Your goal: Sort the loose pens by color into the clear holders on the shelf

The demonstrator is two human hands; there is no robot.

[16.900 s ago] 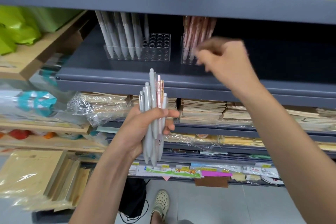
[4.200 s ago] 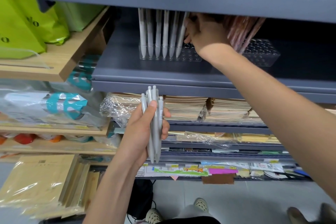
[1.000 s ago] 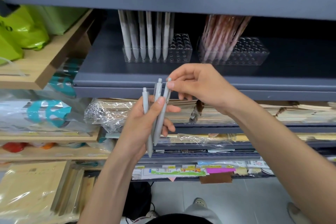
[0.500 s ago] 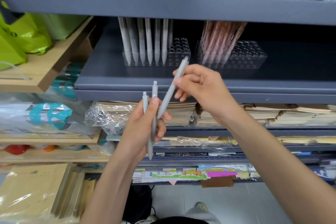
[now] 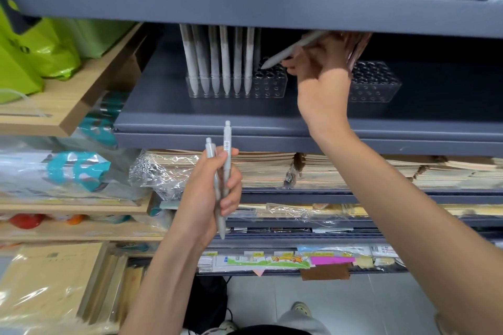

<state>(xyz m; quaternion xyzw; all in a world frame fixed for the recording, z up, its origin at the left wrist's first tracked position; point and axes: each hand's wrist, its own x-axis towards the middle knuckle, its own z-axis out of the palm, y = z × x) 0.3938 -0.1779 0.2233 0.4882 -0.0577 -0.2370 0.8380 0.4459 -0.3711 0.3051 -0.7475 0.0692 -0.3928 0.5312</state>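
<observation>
The right hand (image 5: 324,73) is raised into the grey shelf (image 5: 190,122), at about 1 o'clock in the view, wrist bent and back of the hand towards the camera. Its fingers are pinched on one grey pen (image 5: 294,49). The pen slants, its top end towards 2 o'clock and its tip towards 8 o'clock, and the tip hangs just over the open holes at the right end of the left clear holder (image 5: 269,84). Whether the tip touches the holder cannot be told.

The left hand (image 5: 209,193) sits lower, near 7 o'clock, with its fingers and thumb curled round two grey pens (image 5: 224,171) held upright, push-buttons up; one carries a small barcode label.

A row of grey pens (image 5: 217,62) stands tip-down in the left holder. At 3 o'clock from it stands the right clear holder (image 5: 375,81). Its pink pens (image 5: 356,46) are mostly hidden behind the right hand.

Half a second earlier the right hand was in front of the shelf edge, with the pen's tip down by the left hand; now it has gone up and in. A second ago the left hand held three pens, now two.
</observation>
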